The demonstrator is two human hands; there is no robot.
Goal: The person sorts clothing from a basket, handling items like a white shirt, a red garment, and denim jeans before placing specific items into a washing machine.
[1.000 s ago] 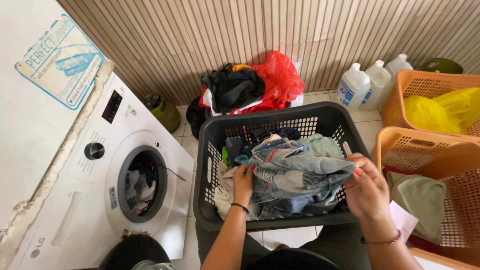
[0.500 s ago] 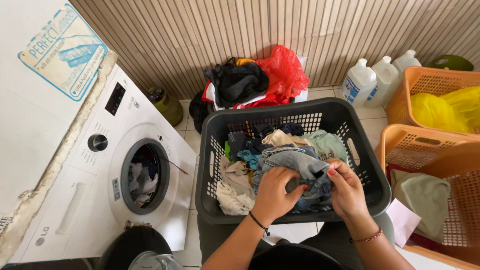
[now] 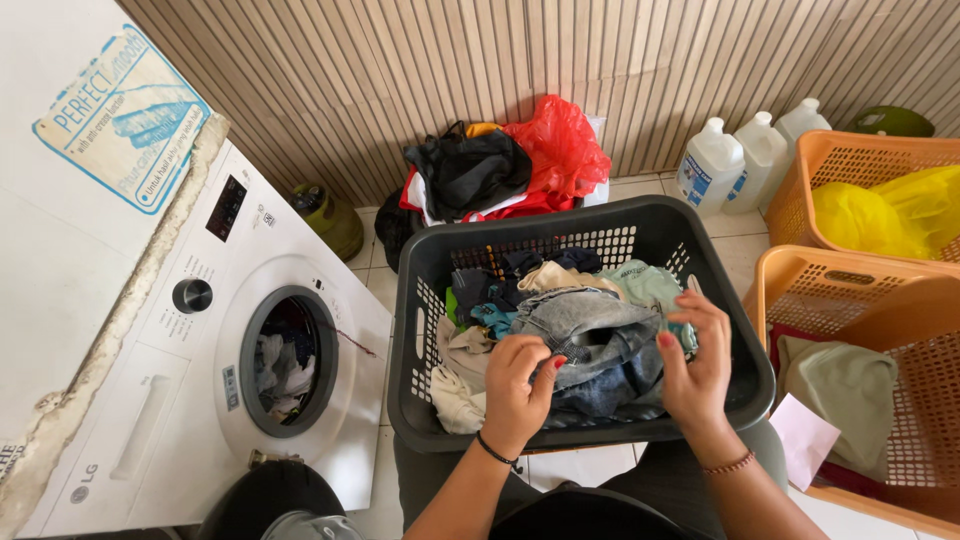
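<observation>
Two Hands on Denim in a Full Laundry Basket: Risks and Blind Spots

Both hands work at the front of the dark plastic basket (image 3: 585, 225), which rests across the person's lap. The left hand (image 3: 517, 388) is clenched on a fold of the denim garment (image 3: 590, 335), fingers curled, thumb pressing the cloth. The right hand (image 3: 695, 365) grasps the same garment at its right edge, fingers spread over the fabric. The denim lies on top of the pile, toward the front wall of the basket.

Risks from this position:
1. Snagging. The denim sits tangled with a teal cloth (image 3: 645, 285), a beige piece (image 3: 560, 277) and a cream item (image 3: 455, 395). Lifting it may drag these neighbours over the rim onto the tiled floor.
2. Tipping. The basket appears to balance on the knees alone. A hard pull at the front edge could tilt it forward.
3. Missed load. The washing machine (image 3: 200, 400) stands to the left with its round opening (image 3: 290, 360) already holding clothes; a heavy, trailing garment could catch on the opening's edge.

Hidden or unclear:
- The denim's shape is bunched; whether it is trousers or a jacket cannot be told.
- The lower layers of the basket are covered.
- The drum's depth and fill are in shadow.
- The orange baskets (image 3: 870, 300) on the right are cut off by the frame edge.
- The pile beside the red bag (image 3: 560, 150) is a jumble; single items cannot be separated.
</observation>
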